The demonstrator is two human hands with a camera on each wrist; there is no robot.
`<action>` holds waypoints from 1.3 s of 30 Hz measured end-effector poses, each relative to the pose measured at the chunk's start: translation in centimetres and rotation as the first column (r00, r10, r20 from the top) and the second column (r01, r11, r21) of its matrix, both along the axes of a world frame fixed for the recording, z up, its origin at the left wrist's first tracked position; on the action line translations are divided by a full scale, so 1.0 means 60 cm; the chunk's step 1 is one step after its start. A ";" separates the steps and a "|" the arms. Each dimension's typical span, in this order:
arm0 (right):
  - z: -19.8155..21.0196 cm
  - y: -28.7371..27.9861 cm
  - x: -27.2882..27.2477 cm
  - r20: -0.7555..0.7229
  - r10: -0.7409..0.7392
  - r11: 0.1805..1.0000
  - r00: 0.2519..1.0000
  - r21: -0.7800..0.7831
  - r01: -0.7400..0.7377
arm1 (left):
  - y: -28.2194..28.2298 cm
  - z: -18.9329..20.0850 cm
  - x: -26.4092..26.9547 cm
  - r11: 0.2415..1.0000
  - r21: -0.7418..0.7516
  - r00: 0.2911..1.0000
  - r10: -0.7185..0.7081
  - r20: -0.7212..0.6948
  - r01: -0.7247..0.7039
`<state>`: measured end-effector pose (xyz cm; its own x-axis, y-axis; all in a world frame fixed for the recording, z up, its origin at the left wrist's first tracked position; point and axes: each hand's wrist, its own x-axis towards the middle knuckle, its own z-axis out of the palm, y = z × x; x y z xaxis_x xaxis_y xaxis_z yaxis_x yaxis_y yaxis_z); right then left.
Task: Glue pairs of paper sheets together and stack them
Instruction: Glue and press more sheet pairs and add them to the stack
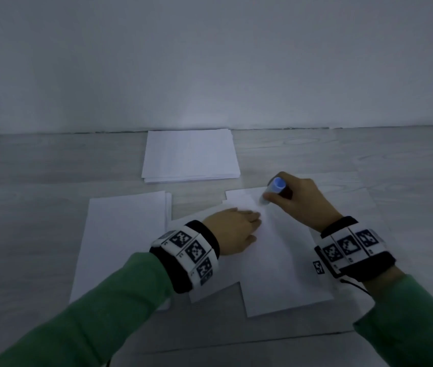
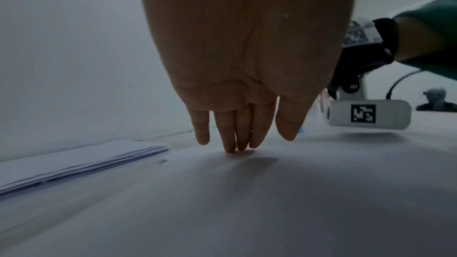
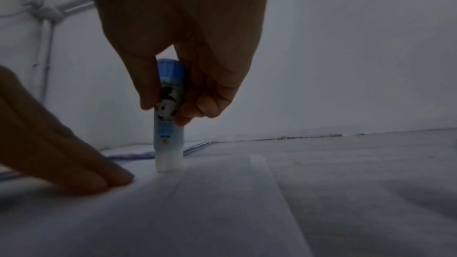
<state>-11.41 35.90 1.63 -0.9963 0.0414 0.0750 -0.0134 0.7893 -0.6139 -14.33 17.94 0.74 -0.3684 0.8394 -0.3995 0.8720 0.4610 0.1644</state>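
Right grip: the right hand [image 1: 298, 201] is pinching the glue stick [image 3: 169, 116] upright, tip touching the top sheet [image 1: 276, 250].
Left grip: the left hand [image 1: 232, 230] is pressing that sheet flat, fingers straight.
Sheet: lying mid-desk [image 1: 38, 165], stack [image 1: 190, 154] at the far edge.
Advice: be keeping strokes even, pressure light, reaching edges.

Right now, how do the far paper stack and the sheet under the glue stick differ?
The far stack is many sheets deep with layered edges showing; the working sheet looks like one sheet. The stack lies untouched by the wall; the sheet is pressed flat by the left hand while the right hand holds the glue stick on it. Both are plain white paper.
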 end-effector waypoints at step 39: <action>-0.020 0.091 0.245 0.140 -0.519 0.709 0.843 -0.481 0.516 | 0.030 0.009 0.042 0.966 -0.253 0.983 0.006 -0.183 -0.053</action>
